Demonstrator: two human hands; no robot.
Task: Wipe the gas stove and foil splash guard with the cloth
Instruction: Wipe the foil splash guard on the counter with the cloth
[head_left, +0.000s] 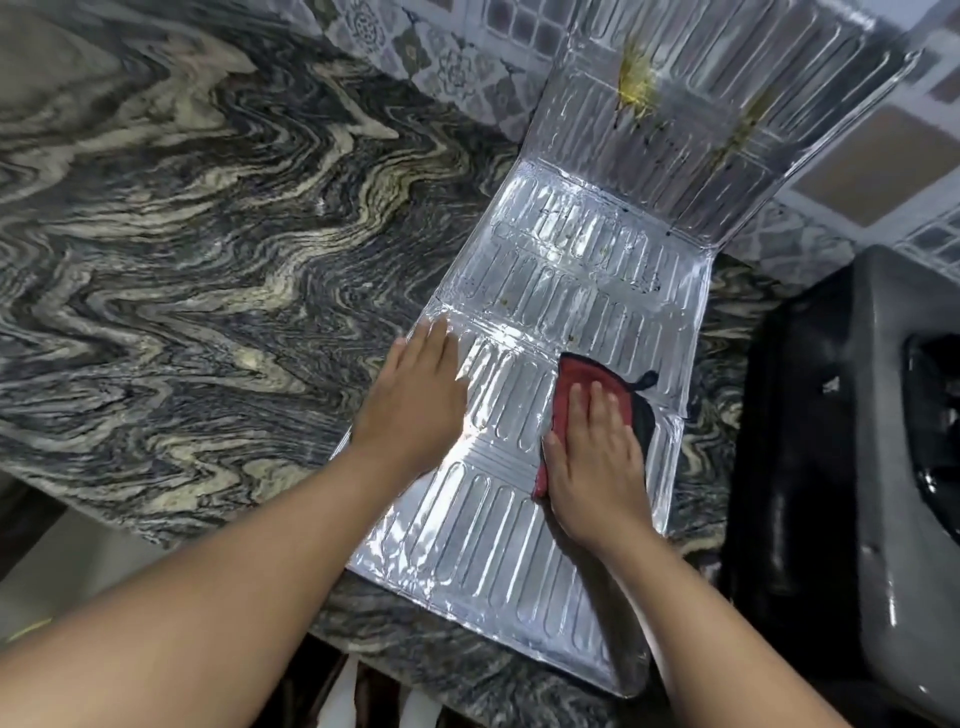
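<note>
The silver ribbed foil splash guard (561, 291) lies flat on the marbled counter, and its far panel leans up against the tiled wall with yellow and dark splatter on it. My right hand (597, 457) presses flat on a red cloth with black trim (587, 374) on the guard's right side. My left hand (415, 395) rests flat, fingers together, on the guard's left edge. The black gas stove (810, 426) stands at the right, partly cut off by the frame.
The grey and cream marbled counter (182, 234) spreads to the left and behind. A patterned tile wall (457, 57) runs along the back. The counter's front edge runs near the bottom left, with the floor below it.
</note>
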